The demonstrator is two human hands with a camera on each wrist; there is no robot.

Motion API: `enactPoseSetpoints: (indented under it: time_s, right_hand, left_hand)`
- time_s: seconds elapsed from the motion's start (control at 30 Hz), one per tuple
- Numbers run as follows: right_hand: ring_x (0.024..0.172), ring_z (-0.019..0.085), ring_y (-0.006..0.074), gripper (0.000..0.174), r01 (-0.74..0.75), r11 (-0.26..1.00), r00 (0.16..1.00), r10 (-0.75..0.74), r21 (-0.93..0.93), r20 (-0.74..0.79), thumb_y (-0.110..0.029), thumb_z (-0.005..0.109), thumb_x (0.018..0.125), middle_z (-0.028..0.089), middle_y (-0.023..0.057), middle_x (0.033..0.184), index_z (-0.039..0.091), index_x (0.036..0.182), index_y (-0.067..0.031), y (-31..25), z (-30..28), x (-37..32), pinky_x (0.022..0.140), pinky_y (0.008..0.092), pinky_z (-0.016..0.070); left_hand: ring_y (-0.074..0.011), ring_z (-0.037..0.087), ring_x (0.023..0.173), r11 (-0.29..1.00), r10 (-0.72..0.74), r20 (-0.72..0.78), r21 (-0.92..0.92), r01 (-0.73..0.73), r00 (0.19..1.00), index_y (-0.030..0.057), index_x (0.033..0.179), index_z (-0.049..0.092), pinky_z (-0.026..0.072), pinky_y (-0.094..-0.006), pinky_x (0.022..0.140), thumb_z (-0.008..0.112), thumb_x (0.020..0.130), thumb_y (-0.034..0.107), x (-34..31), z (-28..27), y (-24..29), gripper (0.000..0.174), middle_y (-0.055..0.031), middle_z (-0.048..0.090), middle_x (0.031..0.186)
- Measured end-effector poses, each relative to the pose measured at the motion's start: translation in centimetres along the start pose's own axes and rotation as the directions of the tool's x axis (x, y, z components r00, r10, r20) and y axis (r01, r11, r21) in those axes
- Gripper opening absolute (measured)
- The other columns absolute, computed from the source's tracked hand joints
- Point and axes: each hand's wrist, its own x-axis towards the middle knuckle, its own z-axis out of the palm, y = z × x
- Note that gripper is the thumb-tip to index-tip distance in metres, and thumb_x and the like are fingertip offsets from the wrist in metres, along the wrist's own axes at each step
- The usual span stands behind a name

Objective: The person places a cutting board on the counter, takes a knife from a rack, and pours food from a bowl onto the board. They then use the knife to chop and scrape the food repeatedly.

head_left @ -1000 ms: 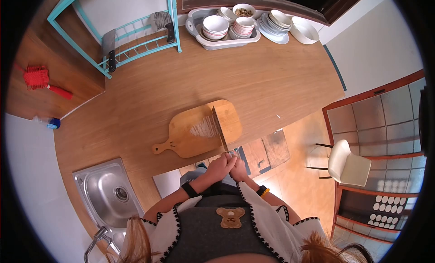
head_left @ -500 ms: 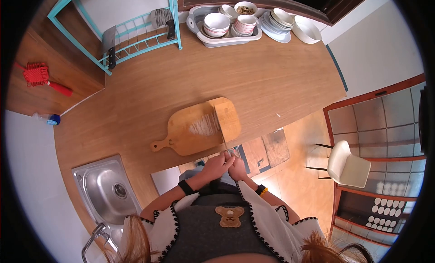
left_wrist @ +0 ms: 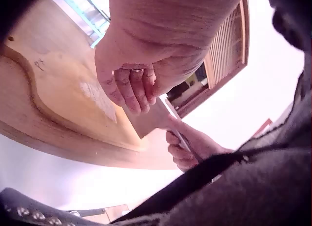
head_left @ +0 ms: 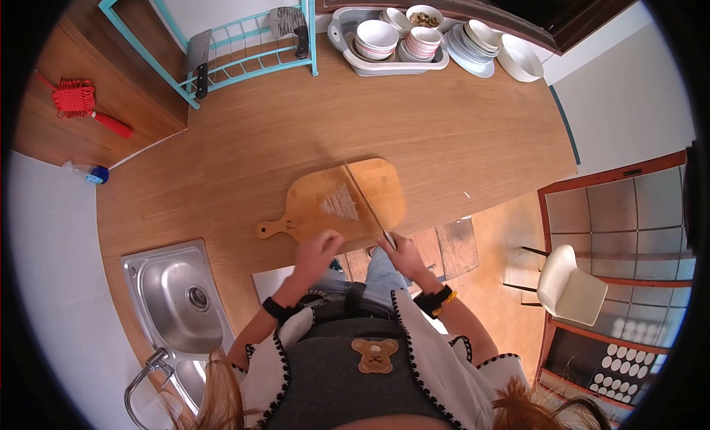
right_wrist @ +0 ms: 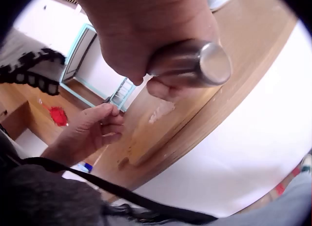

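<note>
My right hand (head_left: 407, 254) grips the metal handle (right_wrist: 183, 65) of a cleaver (head_left: 364, 195). Seen nearly edge-on from the head, its blade reaches over the right part of a wooden cutting board (head_left: 383, 186); its broad face shows in the left wrist view. Left of the blade, a patch of finely cut whitish food (head_left: 339, 203) lies on the board. My left hand (head_left: 318, 254) hovers near the board's front edge, apart from the right. Its fingers (left_wrist: 127, 92) are loosely bent, with nothing seen between them.
A sink (head_left: 174, 297) is at the left. Behind stand a turquoise rack (head_left: 255, 64) with knives, a grey-white basin (head_left: 392, 66) of bowls, stacked plates (head_left: 468, 56) and a white bowl (head_left: 520, 58). A small white scrap (head_left: 467, 195) lies right of the board; a chair (head_left: 566, 286) stands beyond.
My hands, together at the cleaver's handle before, have come apart: the left moved left, while the right keeps the handle. The blade now slants more across the board. The head view shifted slightly.
</note>
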Motion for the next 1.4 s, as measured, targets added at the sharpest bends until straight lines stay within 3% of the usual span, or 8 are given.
enactPoseSetpoints:
  time_s: [0.57,0.77,0.97,1.03,1.17,1.23,1.33,1.4]
  right_hand:
    - [0.068,0.061,0.0375,0.043,0.361,0.866,0.884,-0.199,-0.345,0.424,-0.047,0.051,0.089,0.06,0.0194,0.066,0.062,0.084,-0.0061,-2.7,-7.7,4.6,0.063,0.0445,0.0476]
    - [0.067,0.06,0.0373,0.043,0.332,0.932,0.871,-0.244,-0.146,0.427,-0.046,0.051,0.09,0.06,0.0208,0.068,0.064,0.089,-0.005,-2.4,-2.6,3.6,0.063,0.0431,0.0462]
    - [0.073,0.059,0.0411,0.045,-0.021,0.994,0.881,-0.031,0.106,0.471,-0.041,0.048,0.092,0.061,0.0242,0.075,0.061,0.09,0.0019,-5.1,2.8,1.2,0.066,0.0453,0.0445]
    - [0.044,0.054,0.0184,0.046,0.159,0.969,0.915,-0.217,0.188,0.341,-0.04,0.048,0.094,0.054,0.0096,0.056,0.058,0.088,0.0046,-3.7,4.3,1.2,0.045,0.0344,0.0423]
    - [0.044,0.053,0.0183,0.044,0.314,0.938,0.919,-0.339,0.147,0.2,-0.039,0.048,0.095,0.053,0.0097,0.055,0.058,0.089,0.0032,-1.4,5.3,0.7,0.046,0.0346,0.0424]
    - [0.078,0.059,0.0421,0.043,0.08,0.984,0.951,-0.123,0.16,0.282,-0.038,0.047,0.093,0.061,0.0255,0.077,0.059,0.096,0.0029,-2.1,4.5,0.0,0.068,0.0445,0.0448]
    - [0.079,0.06,0.0421,0.044,-0.219,0.958,0.923,0.142,0.186,0.358,-0.039,0.048,0.093,0.061,0.0263,0.078,0.059,0.097,0.0037,-3.4,2.6,-0.5,0.068,0.0441,0.0459]
    - [0.078,0.061,0.0408,0.045,-0.112,0.974,0.956,0.051,0.197,0.29,-0.04,0.048,0.093,0.062,0.0251,0.077,0.059,0.097,0.0031,-2.9,2.1,-0.5,0.067,0.0434,0.0467]
  left_hand:
    - [-0.0171,0.064,0.071,0.992,0.125,-0.466,0.038,-0.121,0.876,0.0011,0.093,0.062,0.0488,-0.0254,0.064,0.059,0.089,0.013,1.2,-5.3,1.4,0.013,-0.0114,0.065,0.08]
    - [-0.0162,0.063,0.075,0.998,0.039,-0.63,-0.008,-0.057,0.775,0.0021,0.096,0.063,0.0493,-0.026,0.067,0.056,0.092,0.016,0.4,-5.0,-0.9,0.017,-0.0101,0.065,0.088]
    - [-0.0135,0.063,0.08,0.999,0.005,-0.612,-0.032,-0.031,0.79,0.0032,0.105,0.063,0.0495,-0.0259,0.069,0.055,0.093,0.019,0.8,-4.0,-1.3,0.022,-0.0096,0.066,0.091]
    - [-0.0133,0.063,0.081,0.997,-0.045,-0.571,-0.078,0.0,0.82,0.0032,0.107,0.063,0.0496,-0.0259,0.07,0.054,0.093,0.019,1.3,-3.3,-1.2,0.022,-0.0099,0.066,0.092]
    - [-0.0128,0.064,0.086,0.995,-0.05,-0.483,-0.098,0.003,0.874,0.0025,0.111,0.061,0.0495,-0.0253,0.074,0.052,0.094,0.019,1.9,-2.3,-1.6,0.025,-0.0103,0.067,0.097]
    - [-0.0128,0.064,0.088,0.992,-0.026,-0.467,-0.123,-0.036,0.884,0.0024,0.112,0.06,0.0493,-0.0251,0.076,0.052,0.095,0.019,2.2,-2.2,-1.3,0.025,-0.0103,0.067,0.099]
    - [-0.0129,0.062,0.092,0.985,-0.039,-0.449,-0.168,-0.042,0.893,0.0009,0.114,0.059,0.0481,-0.0237,0.08,0.052,0.095,0.015,2.1,-2.8,-1.2,0.024,-0.0087,0.066,0.101]
    - [-0.0132,0.062,0.093,0.978,-0.021,-0.457,-0.194,-0.076,0.889,0.0012,0.113,0.059,0.0482,-0.0239,0.079,0.052,0.095,0.014,2.2,-3.2,-1.5,0.024,-0.0081,0.066,0.101]
